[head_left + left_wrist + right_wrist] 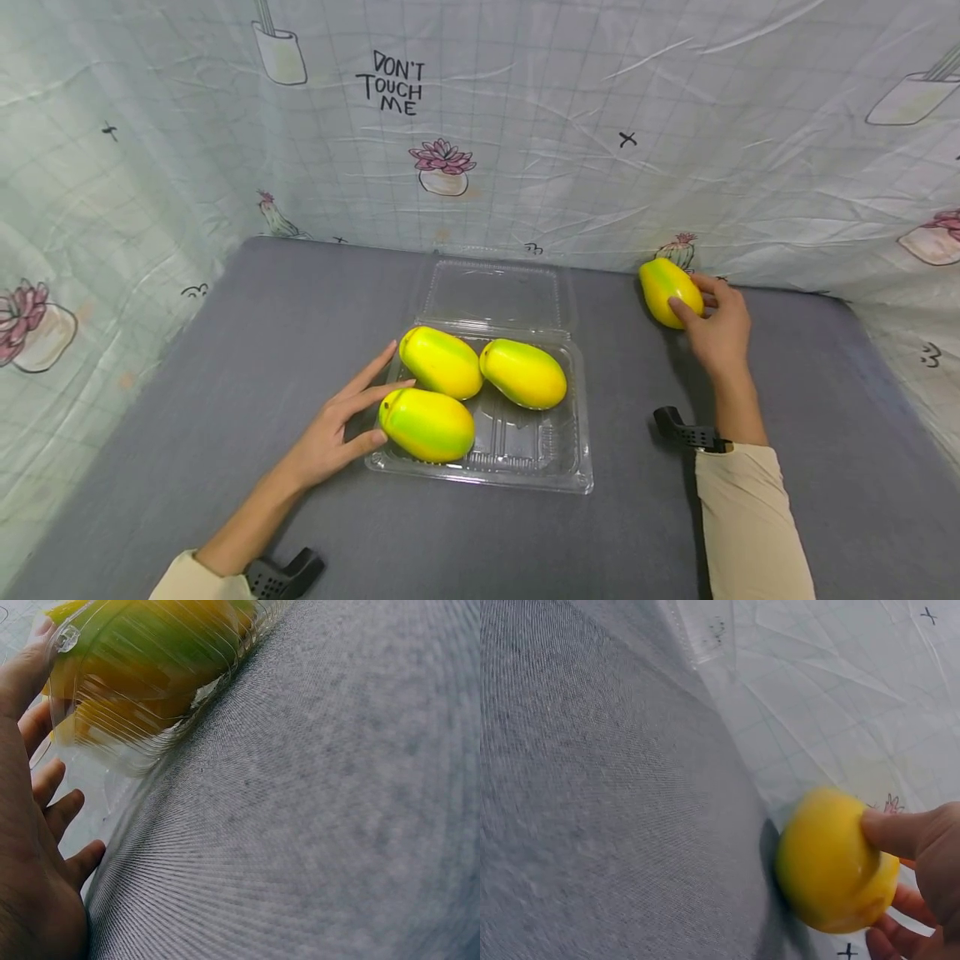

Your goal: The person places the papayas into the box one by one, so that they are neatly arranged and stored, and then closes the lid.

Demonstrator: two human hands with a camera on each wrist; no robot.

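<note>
Left hand (330,437) rests flat against the tray (577,467); right hand's (720,329) fingers grasp a mango (667,290) angled back-left

This looks like a small staged recording corner, not a real kitchen or shop. The desk (225,375) is covered with plain grey fabric, and a wrinkled printed cloth (570,142) hangs around it on three sides as a backdrop. The cloth has a pale grid pattern with drawings of potted plants and the words "DON'T TOUCH ME". No furniture or room walls are visible.
</note>
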